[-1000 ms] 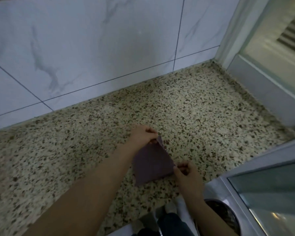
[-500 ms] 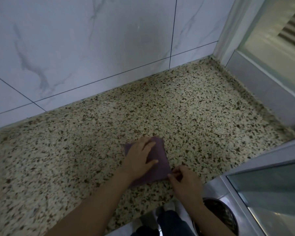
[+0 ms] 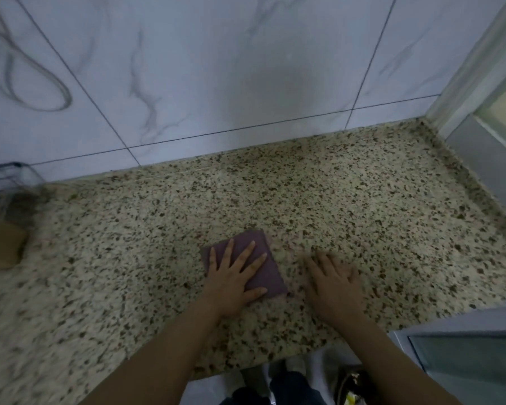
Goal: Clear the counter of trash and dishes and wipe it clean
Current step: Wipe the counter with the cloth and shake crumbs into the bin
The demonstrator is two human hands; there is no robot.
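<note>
A folded purple cloth (image 3: 272, 279) lies flat on the speckled granite counter (image 3: 362, 200), near the front edge at the middle. My left hand (image 3: 234, 276) rests palm down on the cloth with its fingers spread, pressing it against the stone. My right hand (image 3: 332, 283) lies flat on the bare counter just right of the cloth, fingers apart, holding nothing and not touching the cloth. No trash or dishes show on the stretch of counter around my hands.
A clear plastic container (image 3: 9, 182) and a brown box-like thing (image 3: 0, 244) stand at the far left of the counter. Marble wall tiles (image 3: 216, 83) close the back, a window frame (image 3: 485, 159) the right. A glass-topped metal unit (image 3: 465, 352) sits at lower right.
My right hand has let go of the cloth's corner and moved right onto the bare counter. My left hand now lies flat on the cloth. The view has shifted left.
</note>
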